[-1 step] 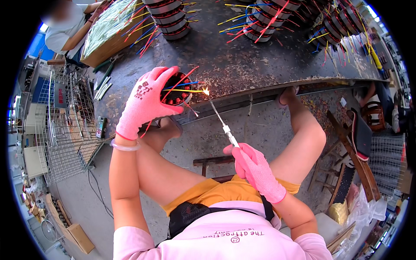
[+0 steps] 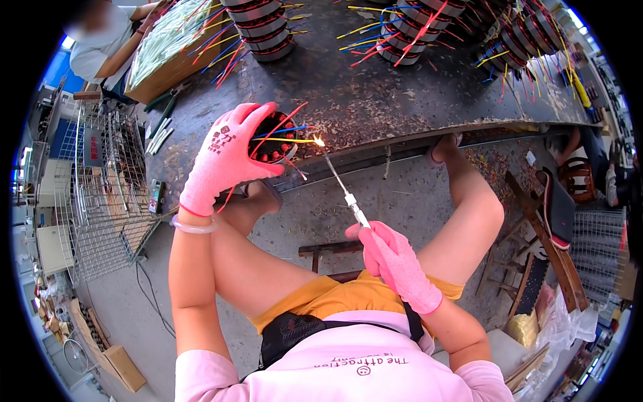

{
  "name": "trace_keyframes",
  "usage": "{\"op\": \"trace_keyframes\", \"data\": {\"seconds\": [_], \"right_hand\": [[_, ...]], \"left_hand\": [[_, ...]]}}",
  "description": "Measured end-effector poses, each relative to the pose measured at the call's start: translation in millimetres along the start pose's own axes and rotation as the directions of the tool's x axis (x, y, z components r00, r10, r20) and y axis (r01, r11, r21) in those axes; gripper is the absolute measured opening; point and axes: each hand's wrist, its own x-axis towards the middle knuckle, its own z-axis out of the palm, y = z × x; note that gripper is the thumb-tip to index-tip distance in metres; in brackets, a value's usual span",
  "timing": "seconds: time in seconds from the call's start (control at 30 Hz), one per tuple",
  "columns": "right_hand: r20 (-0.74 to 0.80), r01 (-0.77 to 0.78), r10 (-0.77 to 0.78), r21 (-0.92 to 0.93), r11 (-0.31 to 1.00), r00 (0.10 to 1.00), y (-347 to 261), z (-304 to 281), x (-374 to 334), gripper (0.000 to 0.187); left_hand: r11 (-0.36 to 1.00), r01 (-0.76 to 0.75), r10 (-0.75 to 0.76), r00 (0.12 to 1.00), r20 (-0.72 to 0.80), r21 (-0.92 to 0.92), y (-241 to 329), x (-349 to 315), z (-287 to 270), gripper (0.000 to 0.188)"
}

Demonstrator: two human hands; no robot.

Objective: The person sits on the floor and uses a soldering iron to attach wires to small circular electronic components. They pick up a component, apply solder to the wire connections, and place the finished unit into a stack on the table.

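Observation:
My left hand [image 2: 228, 151], in a pink glove, is closed round the side of a ring-shaped motor stator [image 2: 287, 149] with dark red windings at the table's front edge. Red, blue and yellow wires stick out of the stator, and a yellow wire [image 2: 295, 140] points right. My right hand [image 2: 395, 261], also gloved in pink, grips a white-handled torch-like tool [image 2: 340, 177] with a long thin metal neck. A small orange flame [image 2: 319, 141] burns at the tip of that neck, right at the yellow wire's end. My fingers hide part of the stator and of the handle.
Stacks of wired stators [image 2: 261, 30] stand along the back of the dark worn table [image 2: 321, 87]. At the back left is a cardboard box [image 2: 177, 63] of white tubes, with a person beside it. A wire basket [image 2: 100, 201] stands left; wooden pieces [image 2: 546, 238] lean at right.

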Motion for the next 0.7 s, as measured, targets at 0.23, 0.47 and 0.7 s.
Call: {"op": "trace_keyframes", "data": {"seconds": [0.23,0.47,0.7], "right_hand": [[-0.008,-0.012,0.012,0.002,1.000,1.000,-0.8,-1.8,-3.4,0.031],[-0.010,0.010,-0.010,0.009,1.000,1.000,3.8,-3.0,-1.1,0.032],[-0.024,-0.012,0.013,0.010,1.000,1.000,0.9,-4.0,-5.2,0.031]], "left_hand": [[1.000,0.000,0.000,1.000,-0.019,0.006,-0.7,-1.1,4.8,0.086],[1.000,-0.001,0.001,1.000,-0.022,0.003,0.0,-0.3,6.4,0.086],[0.999,0.028,-0.027,0.998,-0.054,0.025,0.6,-1.3,10.8,0.084]]}}
